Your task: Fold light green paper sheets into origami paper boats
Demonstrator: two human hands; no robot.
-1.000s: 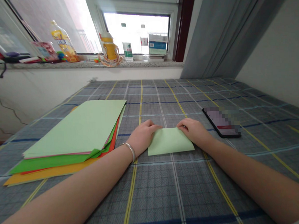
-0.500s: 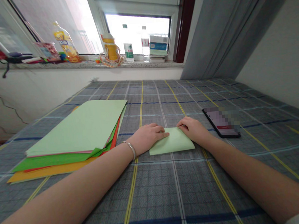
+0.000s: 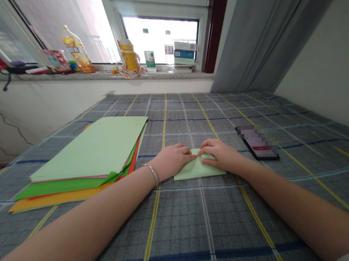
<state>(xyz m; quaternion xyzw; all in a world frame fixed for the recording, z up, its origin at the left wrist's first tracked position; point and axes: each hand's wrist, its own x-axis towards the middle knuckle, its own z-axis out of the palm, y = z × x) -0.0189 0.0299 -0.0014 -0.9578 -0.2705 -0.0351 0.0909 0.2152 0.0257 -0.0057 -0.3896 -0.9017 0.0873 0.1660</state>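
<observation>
A small folded piece of light green paper [image 3: 199,172] lies flat on the checked cloth in front of me. My left hand [image 3: 172,160] rests on its left side, fingers stretched out along the upper part and pressing down. On the right side lies my right hand [image 3: 220,153], thumb and fingers apart, fingertips touching the paper close to the left fingertips. Both hands cover parts of the sheet, including its top corners. A silver bangle [image 3: 154,176] circles my left wrist.
At left lies a stack of coloured paper sheets [image 3: 90,151], light green on top. A phone [image 3: 261,150] lies to the right. Behind, the windowsill [image 3: 100,76] bears a juice bottle [image 3: 76,50], a yellow flask [image 3: 129,58], clear bottles and boxes [image 3: 184,53]. A grey curtain [image 3: 254,35] hangs at right.
My right hand has moved left from the paper's upper right edge onto its surface, and its thumb and fingers have spread. My left hand stays in nearly the same place.
</observation>
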